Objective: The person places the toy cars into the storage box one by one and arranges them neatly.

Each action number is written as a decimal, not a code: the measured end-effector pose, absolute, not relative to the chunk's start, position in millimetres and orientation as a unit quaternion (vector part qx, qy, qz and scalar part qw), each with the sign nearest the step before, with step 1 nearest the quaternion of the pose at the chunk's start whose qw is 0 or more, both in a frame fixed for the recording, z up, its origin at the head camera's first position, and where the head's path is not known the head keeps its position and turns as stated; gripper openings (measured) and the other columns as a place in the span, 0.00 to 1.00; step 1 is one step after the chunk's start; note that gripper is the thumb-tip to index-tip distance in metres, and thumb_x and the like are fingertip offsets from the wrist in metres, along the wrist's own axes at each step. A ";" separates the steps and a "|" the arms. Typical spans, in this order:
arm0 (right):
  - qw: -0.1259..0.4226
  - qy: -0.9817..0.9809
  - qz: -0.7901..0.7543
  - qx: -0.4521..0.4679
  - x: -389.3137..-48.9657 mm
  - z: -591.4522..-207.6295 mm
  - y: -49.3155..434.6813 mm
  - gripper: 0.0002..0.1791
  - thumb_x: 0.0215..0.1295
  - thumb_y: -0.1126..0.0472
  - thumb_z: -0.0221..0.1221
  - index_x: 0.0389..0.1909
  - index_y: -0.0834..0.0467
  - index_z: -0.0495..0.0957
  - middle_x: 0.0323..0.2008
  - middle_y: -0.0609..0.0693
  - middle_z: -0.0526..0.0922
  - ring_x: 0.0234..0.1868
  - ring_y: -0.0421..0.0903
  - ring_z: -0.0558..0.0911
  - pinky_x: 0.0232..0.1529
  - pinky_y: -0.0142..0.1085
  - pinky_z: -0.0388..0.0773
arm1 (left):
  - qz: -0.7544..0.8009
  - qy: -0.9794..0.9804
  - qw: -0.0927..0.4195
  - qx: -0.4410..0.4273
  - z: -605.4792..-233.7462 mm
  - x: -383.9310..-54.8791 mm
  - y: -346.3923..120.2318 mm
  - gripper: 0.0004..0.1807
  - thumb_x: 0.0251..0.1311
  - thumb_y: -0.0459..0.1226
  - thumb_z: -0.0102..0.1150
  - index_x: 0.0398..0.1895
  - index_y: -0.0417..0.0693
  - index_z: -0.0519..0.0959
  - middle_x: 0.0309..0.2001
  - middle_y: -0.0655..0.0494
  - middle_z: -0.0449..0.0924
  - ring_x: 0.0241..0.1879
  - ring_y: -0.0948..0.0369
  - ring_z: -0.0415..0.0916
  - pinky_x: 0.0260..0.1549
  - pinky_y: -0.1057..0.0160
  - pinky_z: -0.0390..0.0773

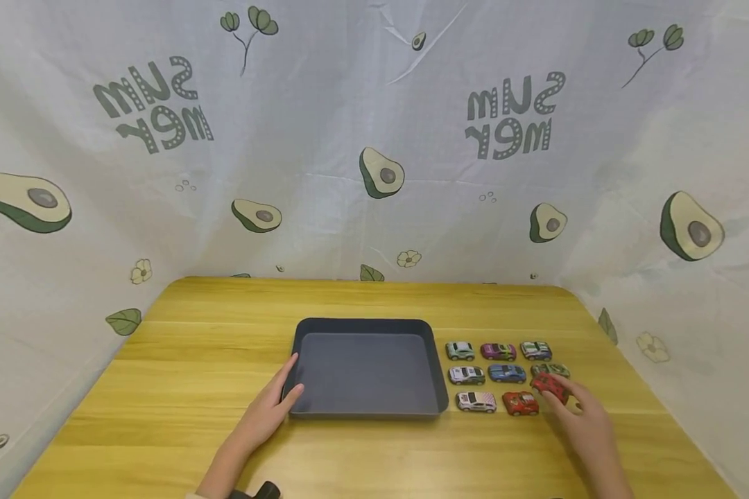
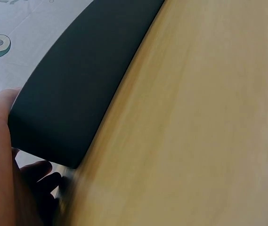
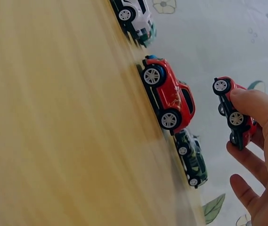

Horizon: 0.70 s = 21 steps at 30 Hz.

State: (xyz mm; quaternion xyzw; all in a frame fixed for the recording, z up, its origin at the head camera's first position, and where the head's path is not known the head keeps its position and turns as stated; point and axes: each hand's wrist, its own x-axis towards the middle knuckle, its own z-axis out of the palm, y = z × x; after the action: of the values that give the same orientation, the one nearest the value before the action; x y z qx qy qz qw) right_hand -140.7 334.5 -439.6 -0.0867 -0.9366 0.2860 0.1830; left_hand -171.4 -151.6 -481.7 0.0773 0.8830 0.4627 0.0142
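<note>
A dark grey rectangular tray (image 1: pixel 368 371) sits on the wooden table, with my left hand (image 1: pixel 268 407) gripping its left side near the front corner. Thumb and fingers lie at its rim, and the left wrist view shows the tray's outer wall (image 2: pixel 72 89). My right hand (image 1: pixel 589 423) pinches a red toy car (image 3: pixel 236 117) between thumb and fingers, raised off the table. Close by stands another red toy car (image 3: pixel 171 96), with a green camouflage toy car (image 3: pixel 190 157) behind it.
Right of the tray, toy cars stand in rows, among them a blue car (image 1: pixel 507 373), a purple car (image 1: pixel 498 351) and a white-and-pink car (image 1: pixel 476 401). A printed curtain (image 1: pixel 324 152) hangs behind the table (image 1: pixel 181 388). A black object (image 1: pixel 266 491) shows at the bottom edge.
</note>
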 end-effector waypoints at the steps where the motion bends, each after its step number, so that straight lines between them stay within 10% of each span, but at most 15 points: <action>1: 0.183 -0.936 0.288 -0.085 -140.6 -439.3 333.7 0.24 0.60 0.53 0.58 0.52 0.64 0.74 0.50 0.69 0.74 0.48 0.62 0.73 0.39 0.33 0.71 | 0.464 0.882 0.016 0.077 -482.2 -171.1 -151.6 0.33 0.64 0.53 0.43 0.71 0.61 0.48 0.71 0.51 0.49 0.69 0.49 0.48 0.64 0.41 0.52; 7: 0.169 -0.930 0.319 -0.072 -141.1 -434.7 328.5 0.25 0.61 0.52 0.57 0.53 0.64 0.73 0.52 0.71 0.72 0.53 0.68 0.69 0.48 0.61 0.65 | 0.469 0.880 0.016 0.076 -484.9 -170.5 -151.4 0.33 0.64 0.53 0.44 0.71 0.63 0.48 0.71 0.51 0.49 0.69 0.49 0.48 0.64 0.41 0.53; 21: 0.155 -0.936 0.313 -0.034 -146.7 -420.5 308.0 0.25 0.61 0.53 0.57 0.53 0.65 0.72 0.52 0.70 0.72 0.52 0.65 0.69 0.49 0.62 0.64 | 0.470 0.879 0.016 0.077 -480.2 -172.1 -151.6 0.33 0.64 0.52 0.44 0.71 0.63 0.48 0.71 0.52 0.49 0.70 0.50 0.48 0.65 0.42 0.52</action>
State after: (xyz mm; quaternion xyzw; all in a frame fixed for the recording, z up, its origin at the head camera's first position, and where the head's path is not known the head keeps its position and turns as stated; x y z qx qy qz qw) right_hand -146.7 308.0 -420.5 -0.0343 -0.9364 0.3128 0.1554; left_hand -172.1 -151.6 -480.2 0.0772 0.8793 0.4697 0.0158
